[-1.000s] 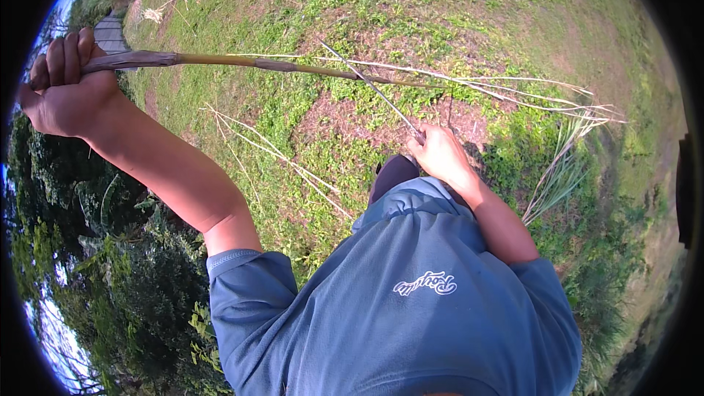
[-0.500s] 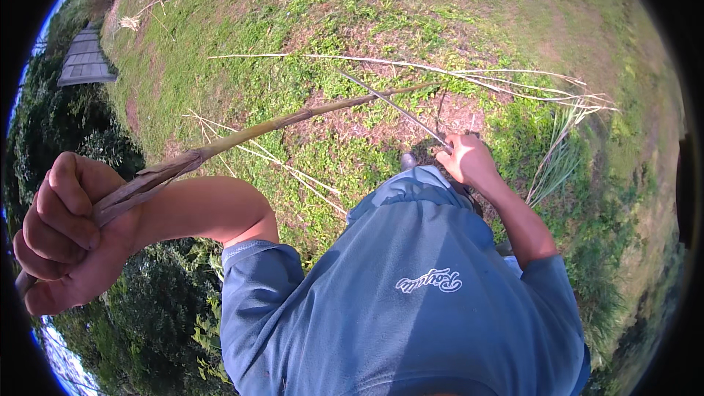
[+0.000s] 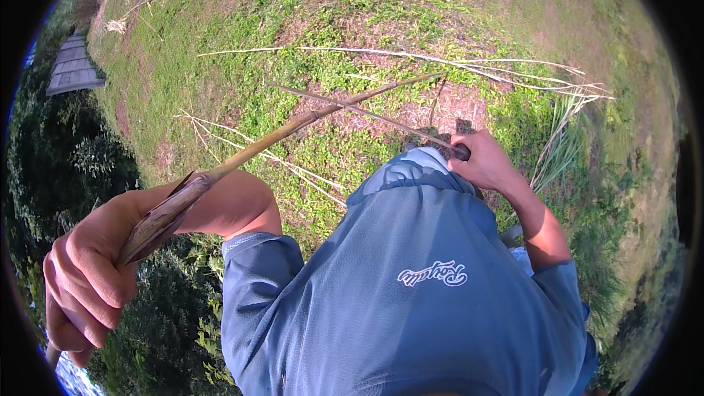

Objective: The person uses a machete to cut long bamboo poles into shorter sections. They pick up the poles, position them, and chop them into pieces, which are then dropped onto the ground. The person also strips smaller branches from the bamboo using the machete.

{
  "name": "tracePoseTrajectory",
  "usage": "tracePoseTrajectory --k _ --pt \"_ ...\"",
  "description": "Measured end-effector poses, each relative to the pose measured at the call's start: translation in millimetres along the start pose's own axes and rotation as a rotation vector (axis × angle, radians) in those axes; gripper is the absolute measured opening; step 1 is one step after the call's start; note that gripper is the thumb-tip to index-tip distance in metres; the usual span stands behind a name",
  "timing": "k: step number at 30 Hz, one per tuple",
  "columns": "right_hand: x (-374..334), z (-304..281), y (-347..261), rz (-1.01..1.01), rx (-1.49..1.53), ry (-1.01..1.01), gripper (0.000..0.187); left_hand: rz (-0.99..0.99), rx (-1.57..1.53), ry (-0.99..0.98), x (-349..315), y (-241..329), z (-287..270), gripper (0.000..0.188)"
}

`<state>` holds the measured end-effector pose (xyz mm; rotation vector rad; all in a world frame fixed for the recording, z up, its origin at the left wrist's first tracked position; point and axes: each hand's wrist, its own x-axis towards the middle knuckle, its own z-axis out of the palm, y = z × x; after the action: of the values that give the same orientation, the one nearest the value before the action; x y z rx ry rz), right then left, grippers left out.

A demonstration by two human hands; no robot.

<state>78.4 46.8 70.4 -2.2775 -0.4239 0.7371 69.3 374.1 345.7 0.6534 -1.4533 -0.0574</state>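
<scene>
My left hand (image 3: 92,271), at the left, is closed round a long cane stalk (image 3: 271,139). Dry brown husk wraps the stalk near my fingers; beyond that it is yellow-green and slants up to the right, narrowing to its far end. Low in front of me, my right hand (image 3: 488,163) grips the dark handle of a machete (image 3: 392,123). Its narrow blade points left and slightly upward, crossing the stalk in this view. Whether blade and stalk touch, I cannot tell.
Long pale cut stalks (image 3: 396,53) lie across the grass ahead, some with green leaves (image 3: 559,143) at the right. More thin stalks (image 3: 293,169) lie beneath the held cane. Dark bushes (image 3: 66,139) and a grey slatted panel (image 3: 75,66) stand at the left.
My left hand has moved down and a little to the right, turning the stalk with it. The machete blade has swung left, and its dark handle now shows.
</scene>
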Motion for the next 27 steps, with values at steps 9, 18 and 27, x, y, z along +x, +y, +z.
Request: tracePoseTrajectory --k 9,18,27 --pt "26.2 3.0 28.2 0.288 -0.264 0.092 0.033 0.173 -0.091 -0.195 -17.6 19.9 0.9 0.023" --pt "-2.0 -16.3 -28.4 -0.015 0.007 -0.008 0.028 0.324 0.091 0.000 -25.1 23.5 7.9 0.022" --pt "-17.8 -10.4 -32.9 -0.090 0.009 0.023 0.024 0.390 0.441 0.179 -39.0 33.6 5.5 0.033"
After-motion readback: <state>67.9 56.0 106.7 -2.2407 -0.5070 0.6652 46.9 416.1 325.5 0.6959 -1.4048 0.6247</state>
